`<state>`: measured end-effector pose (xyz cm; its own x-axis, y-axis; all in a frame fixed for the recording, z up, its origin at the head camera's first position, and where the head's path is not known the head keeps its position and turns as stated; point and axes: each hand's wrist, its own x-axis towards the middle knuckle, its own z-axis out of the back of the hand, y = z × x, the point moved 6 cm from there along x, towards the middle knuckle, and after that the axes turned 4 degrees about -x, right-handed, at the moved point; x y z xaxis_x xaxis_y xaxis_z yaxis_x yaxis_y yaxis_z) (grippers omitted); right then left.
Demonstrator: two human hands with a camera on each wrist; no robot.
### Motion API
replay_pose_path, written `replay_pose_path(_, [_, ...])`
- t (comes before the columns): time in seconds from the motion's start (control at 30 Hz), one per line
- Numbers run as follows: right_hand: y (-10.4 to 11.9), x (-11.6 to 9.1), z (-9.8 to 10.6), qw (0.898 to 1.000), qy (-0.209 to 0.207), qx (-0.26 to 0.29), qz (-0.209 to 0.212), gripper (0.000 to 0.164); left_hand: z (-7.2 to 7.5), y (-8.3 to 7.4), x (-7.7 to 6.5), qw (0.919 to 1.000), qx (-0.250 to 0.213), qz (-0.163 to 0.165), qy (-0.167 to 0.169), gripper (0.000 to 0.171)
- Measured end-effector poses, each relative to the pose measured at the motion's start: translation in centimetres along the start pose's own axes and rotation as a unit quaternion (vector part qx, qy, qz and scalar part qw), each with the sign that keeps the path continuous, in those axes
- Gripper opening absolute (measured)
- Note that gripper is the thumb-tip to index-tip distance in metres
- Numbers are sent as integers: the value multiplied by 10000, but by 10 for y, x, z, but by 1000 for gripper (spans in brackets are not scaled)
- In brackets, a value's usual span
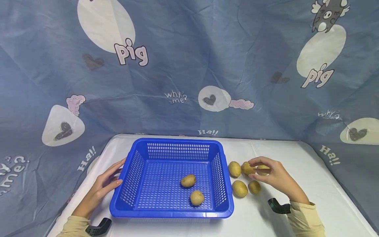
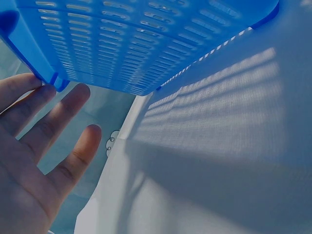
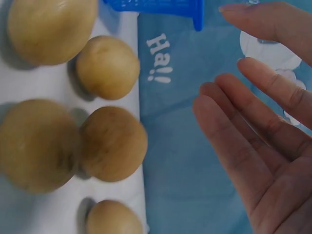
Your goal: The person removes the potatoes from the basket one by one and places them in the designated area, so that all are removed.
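A blue plastic basket (image 1: 171, 214) with slotted walls stands on the white table, holding two potatoes, one oval (image 1: 188, 180) and one rounder (image 1: 196, 197). At its left rim, my left hand (image 1: 100, 189) has its fingertips right against the edge, fingers fairly straight in the left wrist view. To the right of the basket lie several loose potatoes (image 1: 240, 188). Above them hovers my right hand (image 1: 275, 174), thumb and fingers parted around nothing. Its fingers partly cover a potato (image 1: 248, 168) and another one (image 1: 263, 170) in the head view.
White cloth covers the table (image 1: 311, 204). A blue printed curtain (image 1: 177, 65) hangs behind and along the sides. Dark devices are strapped at both wrists, the left one (image 1: 99, 227) low beside the basket's front corner.
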<state>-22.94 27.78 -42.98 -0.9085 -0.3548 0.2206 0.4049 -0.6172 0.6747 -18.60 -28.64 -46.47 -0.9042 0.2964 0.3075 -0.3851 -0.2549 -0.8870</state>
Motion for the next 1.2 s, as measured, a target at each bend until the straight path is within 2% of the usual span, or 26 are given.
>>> replay_pose_path(0.4, [32, 24, -1, 9990, 86, 138, 418, 38, 0, -1, 1, 10000, 38, 5, -18, 64])
replay_pose_path(0.77, [66, 49, -13, 9958, 429, 198, 788, 38, 0, 3, 0, 10000, 48, 26, -46, 63])
replay_pose_path(1.2, [95, 73, -32, 9923, 818, 300, 877, 38, 0, 0, 0, 9999, -10, 101, -28, 64])
